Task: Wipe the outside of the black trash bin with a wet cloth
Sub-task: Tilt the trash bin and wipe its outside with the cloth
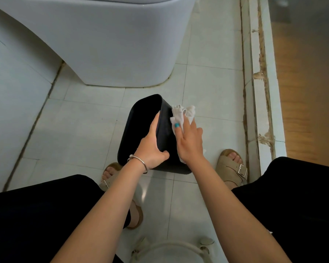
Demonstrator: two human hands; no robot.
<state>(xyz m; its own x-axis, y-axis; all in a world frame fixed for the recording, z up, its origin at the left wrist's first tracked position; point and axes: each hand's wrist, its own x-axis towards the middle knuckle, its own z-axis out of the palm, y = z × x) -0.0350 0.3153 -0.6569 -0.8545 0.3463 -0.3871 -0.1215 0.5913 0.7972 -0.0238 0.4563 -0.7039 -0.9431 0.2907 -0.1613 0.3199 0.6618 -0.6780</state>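
black trash bin (141, 130) sits on the tiled floor (80, 130), tilted w/ its open mouth turned to the left of view, between the person's two feet and just in front of the white toilet base (112, 54). bin's lower edge touches the floor near the right sandal (232, 168); left sandal (110, 173) partly hidden behind the left forearm.

left hand (152, 145): grips the bin rim, fingers reaching along the inside of the mouth, thumb curled round the outer wall. metal bracelet (139, 162) on that wrist.

right hand (190, 141): fingers mostly straight, pressing a white cloth (182, 114) flat against the bin's outer side wall. cloth bunched, upper part sticks out past the fingertips, a lower corner shows under the heel of the hand. whether the cloth is wet: cannot tell. teal polish on one visible nail.

surroundings: pale tiles w/ dark grout lines; raised white threshold (258, 92) along the right, chipped and stained, wooden flooring (308, 92) beyond it. person wears black trousers (36, 215), knees at both lower corners. pale round object w/ a rim at bottom centre, partly cut off, kind unclear.
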